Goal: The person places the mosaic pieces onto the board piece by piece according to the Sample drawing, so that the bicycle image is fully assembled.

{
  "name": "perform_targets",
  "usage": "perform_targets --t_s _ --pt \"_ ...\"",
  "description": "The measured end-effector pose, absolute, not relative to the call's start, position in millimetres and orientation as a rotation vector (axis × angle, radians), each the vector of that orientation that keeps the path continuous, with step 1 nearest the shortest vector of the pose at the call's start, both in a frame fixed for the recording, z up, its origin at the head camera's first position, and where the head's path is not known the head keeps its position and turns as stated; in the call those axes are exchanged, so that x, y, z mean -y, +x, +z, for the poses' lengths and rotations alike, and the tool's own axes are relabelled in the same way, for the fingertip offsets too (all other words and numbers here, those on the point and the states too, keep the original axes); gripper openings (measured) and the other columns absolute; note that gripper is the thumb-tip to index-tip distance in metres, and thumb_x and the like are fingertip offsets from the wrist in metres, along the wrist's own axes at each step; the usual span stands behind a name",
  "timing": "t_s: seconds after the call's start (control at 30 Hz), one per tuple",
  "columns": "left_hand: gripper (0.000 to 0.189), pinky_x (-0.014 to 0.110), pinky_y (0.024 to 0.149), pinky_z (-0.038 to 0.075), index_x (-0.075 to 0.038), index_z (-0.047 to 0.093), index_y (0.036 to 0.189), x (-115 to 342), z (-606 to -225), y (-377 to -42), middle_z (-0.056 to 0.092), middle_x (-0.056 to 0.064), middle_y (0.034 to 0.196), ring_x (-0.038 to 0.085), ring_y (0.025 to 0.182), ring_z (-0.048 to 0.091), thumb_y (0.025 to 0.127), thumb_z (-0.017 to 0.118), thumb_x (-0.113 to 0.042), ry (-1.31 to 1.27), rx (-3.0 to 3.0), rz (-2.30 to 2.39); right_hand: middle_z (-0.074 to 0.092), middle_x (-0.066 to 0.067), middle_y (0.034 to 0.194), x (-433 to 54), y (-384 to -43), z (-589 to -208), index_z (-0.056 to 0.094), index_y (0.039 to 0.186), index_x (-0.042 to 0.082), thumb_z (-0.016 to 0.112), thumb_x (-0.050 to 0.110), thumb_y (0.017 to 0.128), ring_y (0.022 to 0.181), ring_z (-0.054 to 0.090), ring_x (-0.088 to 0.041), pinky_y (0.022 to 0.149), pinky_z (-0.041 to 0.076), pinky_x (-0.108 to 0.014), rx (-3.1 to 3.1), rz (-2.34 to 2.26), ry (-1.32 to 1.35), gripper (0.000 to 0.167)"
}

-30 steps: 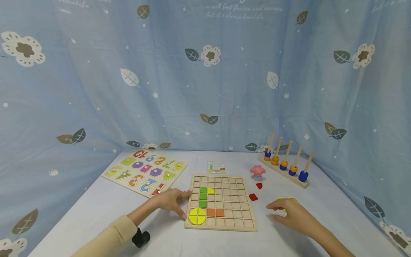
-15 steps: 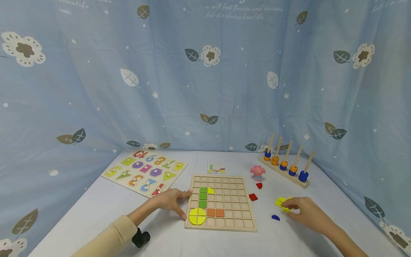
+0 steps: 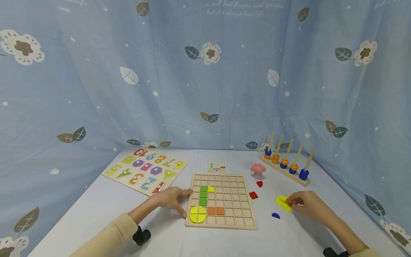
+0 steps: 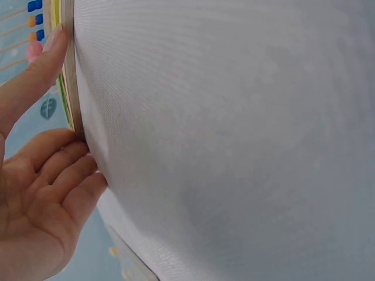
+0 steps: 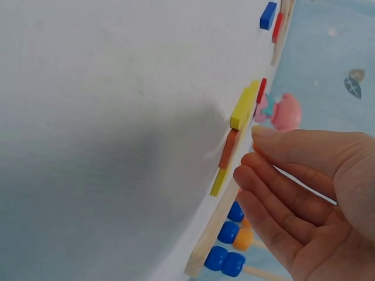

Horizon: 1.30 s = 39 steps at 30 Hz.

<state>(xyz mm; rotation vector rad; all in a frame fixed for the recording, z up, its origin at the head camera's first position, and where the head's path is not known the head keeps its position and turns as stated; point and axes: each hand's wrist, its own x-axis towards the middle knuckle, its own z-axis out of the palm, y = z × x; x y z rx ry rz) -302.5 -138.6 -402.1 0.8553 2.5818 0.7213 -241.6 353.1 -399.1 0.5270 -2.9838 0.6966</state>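
Observation:
My left hand (image 3: 168,199) rests against the left edge of a wooden grid board (image 3: 237,202), its thumb at the near corner and its fingers farther up that edge. The board bears a yellow disc made of quarter pieces (image 3: 197,214), a column of green squares (image 3: 203,195), a yellow quarter piece (image 3: 211,189) and two orange squares (image 3: 216,211). On the right, my right hand (image 3: 308,207) is at a small group of yellow pieces (image 3: 281,200). An orange piece (image 5: 229,148) lies among them, close to the fingertips, which stand apart from the thumb.
A blue half disc (image 3: 275,215) and two red pieces (image 3: 253,195) lie right of the board. Behind are a pattern card (image 3: 216,165), a pink-headed figurine (image 3: 258,170) and a bead peg stand (image 3: 284,170). A number puzzle (image 3: 146,171) lies back left.
My right hand has moved right and slightly farther from me to the yellow pieces, uncovering the blue half disc. The left hand stays at the board; the head view has shifted slightly.

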Motion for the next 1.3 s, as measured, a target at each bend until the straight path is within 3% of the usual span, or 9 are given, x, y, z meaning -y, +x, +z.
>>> perform_targets --t_s 0.33,1.3 --pt "0.089 0.05 0.11 0.032 -0.001 0.045 0.142 138 -401 -302 0.042 0.015 0.147 0.034 0.136 0.037 0.068 0.088 -0.027 0.835 -2.579 0.729 0.068 0.002 0.081 -351 -254 -402 0.073 0.092 0.003 0.079 0.002 0.075 0.07 0.058 -0.012 0.063 0.055 -0.026 3.021 0.604 0.437 0.018" --pt "0.089 0.05 0.109 0.034 -0.001 0.046 0.141 138 -403 -303 0.043 0.016 0.146 0.034 0.134 0.04 0.067 0.088 -0.028 0.852 -2.591 0.718 0.063 0.0 0.076 -341 -261 -406 0.066 0.091 -0.002 0.077 -0.004 0.073 0.07 0.058 -0.015 0.063 0.055 -0.03 3.02 0.653 0.347 0.021"
